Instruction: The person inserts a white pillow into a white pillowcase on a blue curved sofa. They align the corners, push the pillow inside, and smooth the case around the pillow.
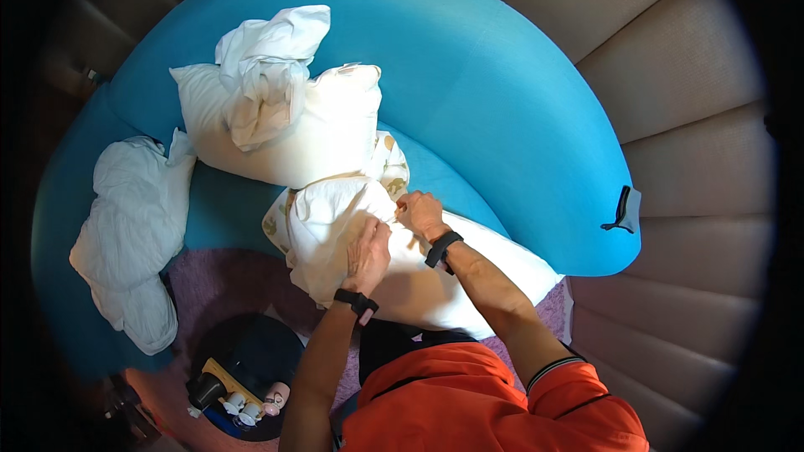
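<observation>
A white pillow (502, 257) lies before me on the blue sofa, its left part inside white fabric (333, 207) that looks like a pillowcase. My left hand (369, 251) rests on this fabric with bent fingers; whether it pinches the cloth is unclear. Just right of it, my right hand (419, 212) has its fingertips closed on the fabric's edge. Cloth with a green and brown print (392, 169) shows behind the fabric. Beyond lies another white pillow (339, 113), with a crumpled white cloth (270, 75) on top.
The curved blue sofa (502, 88) wraps around the pillows. A white pillow or bundled bedding (138, 226) lies at the left. A small round black table (251, 345) holds cups (242, 409) and a dark container (206, 390). A small grey pouch (625, 210) lies on the sofa back.
</observation>
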Tool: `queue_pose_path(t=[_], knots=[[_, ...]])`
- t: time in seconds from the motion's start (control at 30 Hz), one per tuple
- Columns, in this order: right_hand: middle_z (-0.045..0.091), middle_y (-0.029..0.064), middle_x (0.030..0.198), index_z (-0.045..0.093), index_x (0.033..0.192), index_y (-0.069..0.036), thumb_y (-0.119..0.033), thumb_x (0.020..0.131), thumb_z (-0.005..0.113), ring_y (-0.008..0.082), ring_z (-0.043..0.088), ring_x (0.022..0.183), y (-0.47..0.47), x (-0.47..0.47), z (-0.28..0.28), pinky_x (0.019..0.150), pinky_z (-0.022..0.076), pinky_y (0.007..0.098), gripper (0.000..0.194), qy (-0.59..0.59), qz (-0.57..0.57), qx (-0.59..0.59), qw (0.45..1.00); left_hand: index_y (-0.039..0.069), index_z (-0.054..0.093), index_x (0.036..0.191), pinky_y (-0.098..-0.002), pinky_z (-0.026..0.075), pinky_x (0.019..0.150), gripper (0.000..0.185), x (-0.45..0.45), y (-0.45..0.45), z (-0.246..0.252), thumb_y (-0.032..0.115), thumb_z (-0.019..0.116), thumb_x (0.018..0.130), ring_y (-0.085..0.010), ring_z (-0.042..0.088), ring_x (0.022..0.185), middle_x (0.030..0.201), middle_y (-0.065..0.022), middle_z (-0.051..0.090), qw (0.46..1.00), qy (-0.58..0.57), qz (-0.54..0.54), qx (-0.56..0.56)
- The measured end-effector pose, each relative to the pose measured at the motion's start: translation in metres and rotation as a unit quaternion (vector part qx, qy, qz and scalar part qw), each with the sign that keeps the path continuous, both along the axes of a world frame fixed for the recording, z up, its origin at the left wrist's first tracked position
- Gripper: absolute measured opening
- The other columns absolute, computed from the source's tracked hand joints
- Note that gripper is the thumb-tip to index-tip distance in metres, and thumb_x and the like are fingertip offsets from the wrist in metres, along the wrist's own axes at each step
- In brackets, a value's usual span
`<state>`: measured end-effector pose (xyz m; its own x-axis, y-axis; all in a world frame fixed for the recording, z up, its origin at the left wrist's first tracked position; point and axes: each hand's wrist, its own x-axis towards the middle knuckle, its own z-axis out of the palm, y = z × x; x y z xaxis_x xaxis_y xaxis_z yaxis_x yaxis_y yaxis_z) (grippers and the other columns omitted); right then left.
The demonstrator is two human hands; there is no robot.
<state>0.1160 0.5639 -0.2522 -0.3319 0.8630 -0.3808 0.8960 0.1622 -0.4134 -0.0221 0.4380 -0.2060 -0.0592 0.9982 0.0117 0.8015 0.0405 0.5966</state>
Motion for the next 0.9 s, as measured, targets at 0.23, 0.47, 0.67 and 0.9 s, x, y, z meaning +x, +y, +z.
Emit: queue_pose_path(t=[0.23, 0.47, 0.67, 0.9], knots=[[0.071, 0.0204, 0.130, 0.075, 0.124, -0.013, -0.030, 0.092, 0.072, 0.0458, 0.070, 0.112, -0.040, 0.018, 0.007, 0.098, 0.0578, 0.0493, 0.037, 0.034, 0.018, -0.021, 0.999, 0.004, 0.061, 0.142, -0.0488, 0.059, 0.094, 0.054, -0.010, 0.043, 0.015, 0.004, 0.076, 0.091, -0.0392, 0.069, 0.117, 0.159, -0.0152, 0.052, 0.986, 0.087, -0.106, -0.092], [0.076, 0.0235, 0.117, 0.069, 0.136, -0.001, -0.050, 0.096, 0.076, 0.0413, 0.070, 0.115, -0.049, 0.058, 0.012, 0.103, 0.0548, 0.0476, 0.063, 0.178, 0.039, -0.046, 0.982, 0.002, 0.072, 0.120, -0.0473, 0.060, 0.089, 0.031, -0.008, 0.035, -0.001, 0.014, 0.078, 0.092, -0.0392, 0.073, 0.104, 0.124, -0.0183, 0.067, 0.963, 0.178, -0.060, -0.194], [0.069, 0.0220, 0.138, 0.069, 0.144, -0.008, -0.064, 0.083, 0.083, 0.0421, 0.059, 0.134, -0.042, 0.127, -0.003, 0.115, 0.0455, 0.0506, 0.083, 0.107, 0.067, -0.041, 0.991, 0.002, 0.078, 0.101, -0.0499, 0.059, 0.085, 0.013, -0.011, 0.021, -0.007, 0.012, 0.076, 0.092, -0.0389, 0.073, 0.097, 0.108, -0.0144, 0.071, 0.982, 0.141, -0.054, -0.112], [0.076, 0.0210, 0.096, 0.081, 0.094, -0.001, -0.023, 0.096, 0.079, 0.0386, 0.074, 0.089, -0.055, 0.131, -0.002, 0.081, 0.0571, 0.0491, 0.022, 0.196, -0.051, 0.034, 0.979, 0.004, 0.075, 0.095, -0.0503, 0.059, 0.075, 0.008, 0.004, 0.029, 0.032, 0.005, 0.068, 0.091, -0.0375, 0.074, 0.088, 0.103, -0.0133, 0.071, 0.987, 0.157, -0.037, 0.003]])
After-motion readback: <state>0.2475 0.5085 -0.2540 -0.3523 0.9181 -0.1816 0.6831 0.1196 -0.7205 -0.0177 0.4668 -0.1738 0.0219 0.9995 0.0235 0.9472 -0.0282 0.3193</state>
